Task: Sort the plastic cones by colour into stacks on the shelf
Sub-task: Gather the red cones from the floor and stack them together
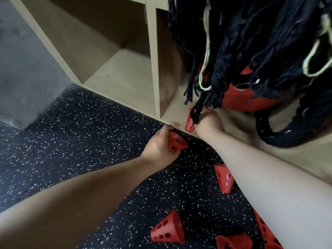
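Observation:
My left hand [159,145] grips a red perforated cone [177,142] lying on its side on the speckled floor, just in front of the shelf's edge. My right hand [210,123] reaches into the lower right compartment of the wooden shelf [154,69] and holds another red cone [190,122] at the shelf's front lip; dark tassels partly cover the hand. Several more red cones lie on the floor: one [224,177] beside my right forearm, one [168,228] near the bottom, one [233,242] at the bottom edge.
Dark blue rope strands with pale green threads [251,51] hang over the right compartment, hiding a red object [239,101] behind them. A thick dark rope [287,137] curls on the shelf floor. The left compartment [122,72] holds nothing. A grey wall [27,69] stands left.

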A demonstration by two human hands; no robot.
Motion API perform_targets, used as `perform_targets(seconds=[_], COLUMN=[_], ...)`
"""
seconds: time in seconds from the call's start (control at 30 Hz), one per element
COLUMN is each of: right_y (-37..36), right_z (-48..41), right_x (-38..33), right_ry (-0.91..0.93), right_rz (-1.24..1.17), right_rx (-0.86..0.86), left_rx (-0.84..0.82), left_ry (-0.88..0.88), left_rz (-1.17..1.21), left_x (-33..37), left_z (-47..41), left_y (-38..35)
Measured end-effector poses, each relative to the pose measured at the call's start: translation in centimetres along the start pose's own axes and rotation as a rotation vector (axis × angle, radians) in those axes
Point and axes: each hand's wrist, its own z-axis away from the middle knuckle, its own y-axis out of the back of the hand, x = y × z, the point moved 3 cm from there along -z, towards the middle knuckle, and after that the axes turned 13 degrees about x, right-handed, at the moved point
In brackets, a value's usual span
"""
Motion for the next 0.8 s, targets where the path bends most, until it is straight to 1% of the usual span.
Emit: perform_targets(seconds=[0.13,0.27,0.33,0.43,0.53,0.6,0.7,0.8], right_y=[2.2,5.6,7.8,11.2,14.4,16.4,18.4,20.1], right_z=[3.3,7.1,9.2,13.1,17.4,20.4,24.2,27.2], right_x=[1.0,1.1,1.1,1.0,0.9,0.5,0.5,0.7], right_ry=[-0.017,0.08,0.076,0.057,0.044,0.091,0.151,0.148], right_rz=[-0.274,-0.443,-0.52,-0.616,-0.704,-0.722,-0.681,-0.67], right_rx=[0.145,0.268,0.321,0.407,0.47,0.513,0.552,0.597], left_rx=[0.023,0.066,0.09,0.139,0.137,0.136,0.082,0.031], left_ry=[0.059,0.052,0.047,-0.033,-0.092,-0.104,-0.069,-0.107], left_rz=[0.078,0.084,0.079,0.046,0.06,0.094,0.167,0.143], left_x=[0.8,2.0,2.8,3.9,5.2,6.6,8.8,10.5], left_z=[0.7,1.9,2.8,4.7,7.2,9.1,11.9,14.8], left_y=[0.6,1.7,2.3,3.2,3.5,3.6,3.9,4.2])
